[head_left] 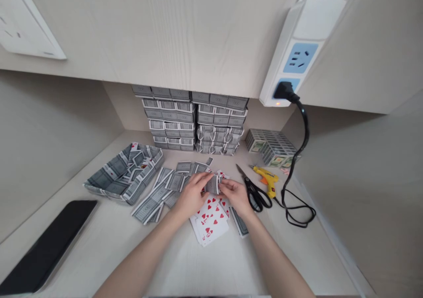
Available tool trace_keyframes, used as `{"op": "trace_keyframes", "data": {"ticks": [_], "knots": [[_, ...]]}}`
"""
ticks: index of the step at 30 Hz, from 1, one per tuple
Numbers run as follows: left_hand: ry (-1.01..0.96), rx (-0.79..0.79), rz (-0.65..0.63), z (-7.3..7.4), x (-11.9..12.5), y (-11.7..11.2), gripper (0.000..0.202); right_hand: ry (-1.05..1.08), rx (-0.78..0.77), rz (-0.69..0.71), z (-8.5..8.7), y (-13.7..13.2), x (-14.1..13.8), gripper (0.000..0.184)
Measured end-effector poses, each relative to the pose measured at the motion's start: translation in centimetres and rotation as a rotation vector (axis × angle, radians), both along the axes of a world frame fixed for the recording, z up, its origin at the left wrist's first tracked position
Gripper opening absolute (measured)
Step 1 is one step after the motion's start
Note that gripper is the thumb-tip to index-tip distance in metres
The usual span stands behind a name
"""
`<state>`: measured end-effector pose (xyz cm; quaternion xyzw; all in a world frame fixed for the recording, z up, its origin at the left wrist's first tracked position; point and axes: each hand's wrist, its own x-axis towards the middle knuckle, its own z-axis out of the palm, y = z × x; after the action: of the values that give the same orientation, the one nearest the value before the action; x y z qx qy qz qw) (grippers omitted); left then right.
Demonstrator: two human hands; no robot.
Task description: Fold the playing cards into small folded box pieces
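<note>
Between my two hands is a grey-backed playing card (212, 185) with a pale edge along its right side. My left hand (193, 193) grips its left side, fingers over the top and thumb below. On the other side my right hand (235, 193) pinches its right edge. Just below them lie face-up heart cards (211, 222) in a loose pile. Grey-backed cards (152, 201), some joined or folded into strips, spread out left of my left hand. A narrow card strip (239, 223) rests under my right wrist.
A tray built of cards (124, 196) holds folded pieces at left, behind a black flat object (49, 245). Card boxes (172, 130) are stacked at the back. Black scissors (256, 194), a yellow glue gun (268, 179) and its looped cord (300, 222) lie right. A power strip (297, 56) hangs above.
</note>
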<state>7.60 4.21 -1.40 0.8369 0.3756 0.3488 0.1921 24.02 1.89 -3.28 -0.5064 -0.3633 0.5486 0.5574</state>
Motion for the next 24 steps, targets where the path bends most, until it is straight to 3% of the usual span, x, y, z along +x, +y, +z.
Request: {"op": "trace_keyframes", "data": {"ticks": [16, 24], "knots": [[0.019, 0.035, 0.054, -1.1, 0.2, 0.1, 0.063, 0.070, -0.033, 0.044, 0.3, -0.2, -0.3, 0.032], [0.000, 0.059, 0.038, -1.1, 0.4, -0.2, 0.061, -0.027, -0.037, 0.104, 0.0, -0.3, 0.0, 0.029]]}}
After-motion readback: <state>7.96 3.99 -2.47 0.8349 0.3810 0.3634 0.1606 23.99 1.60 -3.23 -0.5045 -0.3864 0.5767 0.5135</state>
